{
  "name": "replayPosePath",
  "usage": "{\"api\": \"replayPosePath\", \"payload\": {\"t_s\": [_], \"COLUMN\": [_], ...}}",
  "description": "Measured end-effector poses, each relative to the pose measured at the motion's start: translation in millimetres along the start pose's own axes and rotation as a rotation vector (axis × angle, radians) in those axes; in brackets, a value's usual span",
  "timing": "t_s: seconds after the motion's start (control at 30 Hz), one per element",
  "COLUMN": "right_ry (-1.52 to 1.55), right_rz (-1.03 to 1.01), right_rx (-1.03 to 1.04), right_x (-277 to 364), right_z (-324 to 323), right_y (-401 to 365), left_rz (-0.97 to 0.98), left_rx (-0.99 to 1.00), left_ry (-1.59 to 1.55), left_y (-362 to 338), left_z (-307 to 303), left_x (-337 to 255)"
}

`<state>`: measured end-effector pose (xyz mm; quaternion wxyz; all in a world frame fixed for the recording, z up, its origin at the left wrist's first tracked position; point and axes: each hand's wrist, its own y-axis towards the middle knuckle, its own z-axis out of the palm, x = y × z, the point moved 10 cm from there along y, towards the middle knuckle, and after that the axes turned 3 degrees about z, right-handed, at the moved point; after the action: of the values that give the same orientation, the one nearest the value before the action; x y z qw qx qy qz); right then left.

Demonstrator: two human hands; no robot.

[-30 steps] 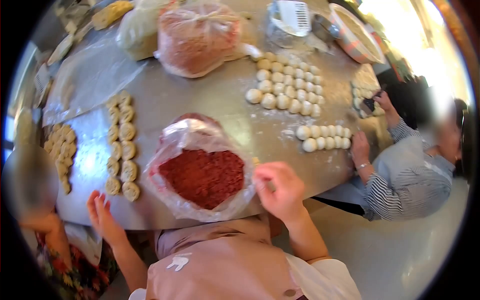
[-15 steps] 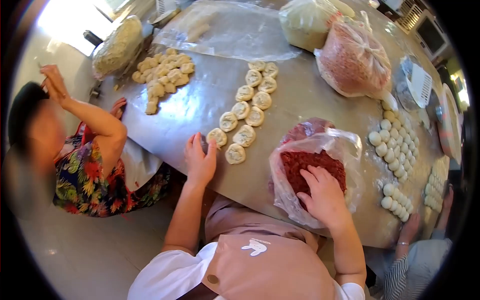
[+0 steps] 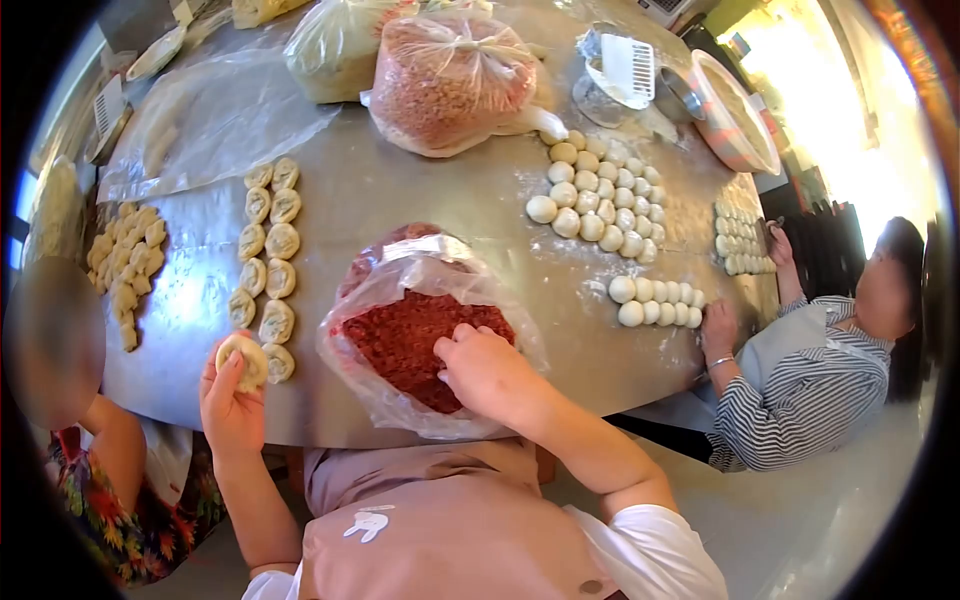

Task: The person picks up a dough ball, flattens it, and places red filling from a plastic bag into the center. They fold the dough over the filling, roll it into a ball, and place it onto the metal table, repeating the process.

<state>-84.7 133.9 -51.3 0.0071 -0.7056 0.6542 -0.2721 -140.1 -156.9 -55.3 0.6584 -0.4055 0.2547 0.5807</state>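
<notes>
On the head cam, the person's left hand (image 3: 232, 410) was up by the near edge of the metal table (image 3: 440, 190), thumb and fingers clamped on a dough round (image 3: 246, 360), thumb lying over the front of it. It was just beside the near end of two rows of similar rounds (image 3: 282, 241) on the tabletop.

Right hand (image 3: 485, 368) was over the open plastic bag (image 3: 345, 385), fingers bent and tips down at the red mix (image 3: 395, 345) inside. Tbh couldn't tell if they'd closed on any of it, bc the back of the hand covered most of the view. The bag sat approx mid-table, right in front of the person's apron (image 3: 450, 535).

Other stuff: a pile of dough lumps (image 3: 125, 260) to the left, w/ a clear plastic sheet (image 3: 215, 120) behind. Towards the back, a tied bag of pinkish stuff (image 3: 455, 85) next to a paler bag (image 3: 335, 55). Over to the right, a big batch of white dough balls (image 3: 600, 190) plus a short double row (image 3: 655, 302), w/ a co-worker's hand (image 3: 718, 330) at the end of it.
</notes>
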Motion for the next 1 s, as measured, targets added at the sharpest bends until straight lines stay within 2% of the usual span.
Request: {"api": "replayPosePath", "payload": {"t_s": [0.1, 0.17, 0.27, 0.37, 0.43, 0.47, 0.57, 0.67, 0.77, 0.93, 1.0], "right_ry": [0.056, 0.100, 0.176, 0.248, 0.410, 0.492, 0.511, 0.504, 0.506, 0.454, 0.444], "right_rz": [0.026, 0.040, 0.057, -0.008, 0.012, 0.019, -0.033, -0.055, -0.111, -0.156, -0.143], "right_rx": [-0.066, -0.130, -0.246, -0.483, -0.518, -0.530, -0.498, -0.348, -0.348, -0.335, -0.386], "right_x": [-15.3, -24.0, -30.2, -33.4, -30.8, -28.0, -8.9, 12.4, 21.3, 15.7, 16.2], "right_z": [-6.4, -10.7, -32.1, -66.2, -84.1, -92.4, -91.4, -73.7, -68.1, -65.8, -64.9], "right_y": [7.9, 8.7, 0.7, -12.2, -20.4, -23.0, -22.2, -12.5, -13.2, -14.1, -13.8], "left_rz": [-0.340, -0.476, -0.671, -0.701, -0.636, -0.643, -0.803, -0.785, -0.772, -0.735, -0.727], "left_rx": [0.310, 0.195, 0.334, 0.359, 0.276, 0.269, 0.200, 0.164, 0.112, 0.182, 0.239], "left_ry": [-0.332, -0.286, -0.285, -0.114, 0.020, -0.043, -0.245, -0.347, -0.277, -0.329, -0.258], "left_y": [-29.7, -43.4, -53.6, -51.7, -43.8, -42.0, -48.9, -47.9, -47.6, -44.4, -44.9], "left_z": [98.7, 132.8, 160.7, 165.0, 152.9, 149.9, 163.3, 167.1, 157.2, 155.9, 158.8], "left_x": [26.5, 54.3, 99.6, 135.8, 153.7, 163.0, 165.3, 163.5, 160.8, 162.5, 165.8]}}
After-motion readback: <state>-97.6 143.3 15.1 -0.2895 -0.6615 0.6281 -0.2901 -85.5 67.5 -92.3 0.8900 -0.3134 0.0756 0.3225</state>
